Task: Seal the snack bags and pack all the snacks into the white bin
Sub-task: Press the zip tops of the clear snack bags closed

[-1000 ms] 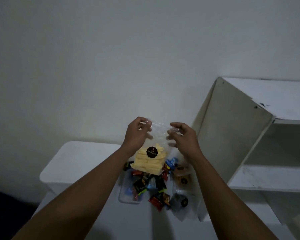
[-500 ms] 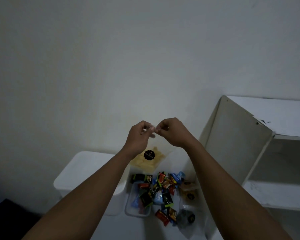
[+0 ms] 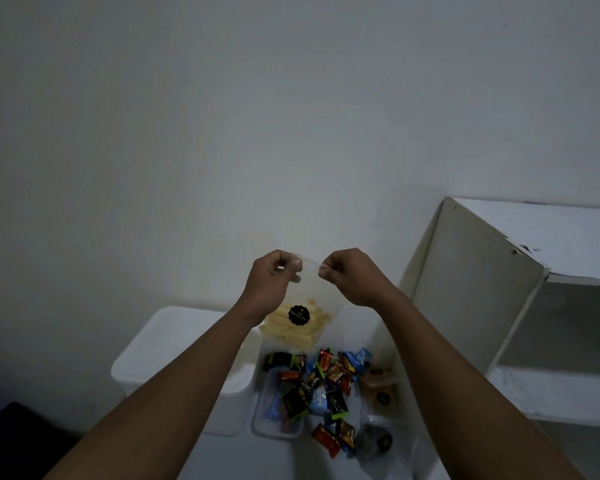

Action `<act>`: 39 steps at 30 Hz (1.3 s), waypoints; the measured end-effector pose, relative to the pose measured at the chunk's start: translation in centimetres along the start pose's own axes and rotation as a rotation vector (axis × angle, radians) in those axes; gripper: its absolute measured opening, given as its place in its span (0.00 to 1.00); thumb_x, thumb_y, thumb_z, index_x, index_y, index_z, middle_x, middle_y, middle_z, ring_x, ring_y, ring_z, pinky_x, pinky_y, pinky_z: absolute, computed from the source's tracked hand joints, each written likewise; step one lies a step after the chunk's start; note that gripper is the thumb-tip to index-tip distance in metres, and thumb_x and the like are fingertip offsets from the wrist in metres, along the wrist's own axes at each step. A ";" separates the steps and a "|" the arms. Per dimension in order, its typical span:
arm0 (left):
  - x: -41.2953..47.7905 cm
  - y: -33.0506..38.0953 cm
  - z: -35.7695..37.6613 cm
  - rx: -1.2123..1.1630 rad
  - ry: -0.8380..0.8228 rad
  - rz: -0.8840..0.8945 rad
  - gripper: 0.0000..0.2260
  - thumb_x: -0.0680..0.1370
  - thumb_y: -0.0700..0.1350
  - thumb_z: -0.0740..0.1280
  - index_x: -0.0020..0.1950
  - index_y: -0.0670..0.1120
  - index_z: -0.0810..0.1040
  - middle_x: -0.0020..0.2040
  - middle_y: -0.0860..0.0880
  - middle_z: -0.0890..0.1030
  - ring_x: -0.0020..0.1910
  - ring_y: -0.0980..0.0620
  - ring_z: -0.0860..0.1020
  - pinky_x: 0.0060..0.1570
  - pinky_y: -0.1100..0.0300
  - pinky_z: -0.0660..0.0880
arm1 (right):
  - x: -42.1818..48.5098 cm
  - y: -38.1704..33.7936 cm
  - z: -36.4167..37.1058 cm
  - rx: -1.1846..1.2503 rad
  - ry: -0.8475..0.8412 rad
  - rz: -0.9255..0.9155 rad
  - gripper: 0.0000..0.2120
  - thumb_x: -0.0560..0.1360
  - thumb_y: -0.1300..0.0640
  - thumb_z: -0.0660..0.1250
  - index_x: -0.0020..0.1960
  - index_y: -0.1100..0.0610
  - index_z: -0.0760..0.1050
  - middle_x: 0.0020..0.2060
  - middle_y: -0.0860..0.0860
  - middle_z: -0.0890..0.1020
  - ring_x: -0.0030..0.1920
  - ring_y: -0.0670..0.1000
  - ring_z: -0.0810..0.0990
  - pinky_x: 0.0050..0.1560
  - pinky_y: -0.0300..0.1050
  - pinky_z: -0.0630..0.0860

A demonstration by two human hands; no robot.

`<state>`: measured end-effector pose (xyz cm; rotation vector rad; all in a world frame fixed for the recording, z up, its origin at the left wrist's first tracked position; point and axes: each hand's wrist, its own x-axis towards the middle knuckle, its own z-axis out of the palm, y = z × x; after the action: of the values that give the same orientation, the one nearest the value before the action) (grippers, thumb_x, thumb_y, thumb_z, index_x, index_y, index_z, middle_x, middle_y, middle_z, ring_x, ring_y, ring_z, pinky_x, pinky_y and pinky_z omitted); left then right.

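A clear snack bag (image 3: 300,322) with pale yellow sticks and a round black label hangs in the air above the table. My left hand (image 3: 274,275) pinches its top edge on the left. My right hand (image 3: 349,273) pinches the same edge on the right, a short gap between the two hands. The white bin (image 3: 174,344) stands below on the left, its lid closed. Several small colourful wrapped snacks (image 3: 321,379) lie in a heap under the bag, some of them in a shallow clear tray (image 3: 262,422).
Two more clear bags lie at the right of the heap, one with brown snacks (image 3: 378,388) and one with dark snacks (image 3: 374,443). A white shelf unit (image 3: 475,292) stands close on the right. A plain wall is behind.
My hands started wide apart on the bag's top, came together at its middle, and have now moved slightly apart again along the edge. The view has tilted upward.
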<state>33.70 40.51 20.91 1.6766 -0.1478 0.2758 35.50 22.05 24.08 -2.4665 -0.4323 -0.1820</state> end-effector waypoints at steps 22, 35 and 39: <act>0.5 0.2 -1.0 0.028 -0.101 -0.034 0.04 0.74 0.42 0.75 0.46 0.42 0.85 0.40 0.46 0.85 0.36 0.55 0.81 0.34 0.68 0.74 | 0.3 -0.3 1.0 0.112 0.004 -0.044 0.05 0.77 0.50 0.70 0.44 0.49 0.82 0.40 0.45 0.84 0.43 0.46 0.82 0.47 0.50 0.79; 1.4 -0.3 -1.2 -0.040 -0.049 -0.071 0.02 0.74 0.44 0.75 0.44 0.47 0.84 0.42 0.46 0.85 0.38 0.55 0.81 0.43 0.56 0.76 | -0.3 0.2 0.6 0.441 0.067 0.047 0.11 0.77 0.54 0.70 0.45 0.63 0.82 0.36 0.53 0.81 0.35 0.46 0.75 0.38 0.38 0.71; 1.5 -0.1 -1.2 -0.062 -0.087 -0.097 0.06 0.72 0.44 0.77 0.45 0.44 0.85 0.41 0.47 0.85 0.38 0.54 0.81 0.42 0.56 0.75 | -0.1 0.1 0.9 0.454 0.076 0.003 0.08 0.77 0.55 0.71 0.45 0.61 0.83 0.40 0.55 0.84 0.41 0.50 0.81 0.45 0.43 0.76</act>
<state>35.10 41.77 21.34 1.6296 -0.1387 0.1241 35.45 22.48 23.32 -2.0079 -0.3887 -0.1559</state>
